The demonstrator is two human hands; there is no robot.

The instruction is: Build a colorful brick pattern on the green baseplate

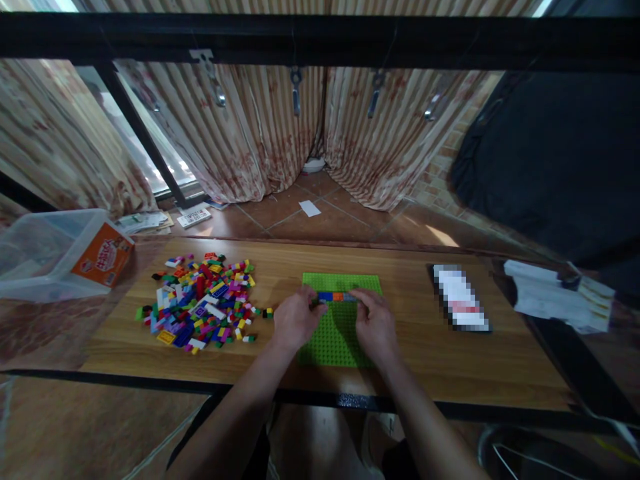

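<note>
A green baseplate [336, 333] lies flat on the wooden table [410, 353], in front of me. Across its upper part runs a short row of bricks [336, 297], blue, orange and grey. My left hand [296, 321] has its fingers curled and pinched at the row's left end. At the row's right end my right hand [374, 325] pinches in the same way. Both hands rest on the plate. A heap of loose coloured bricks [200, 303] lies to the left of my left hand.
A clear plastic tub [55, 257] with an orange label stands at the table's far left. A dark flat object with a blurred face [460, 297] lies right of the plate, with white papers [560, 293] beyond it. Curtains hang behind the table.
</note>
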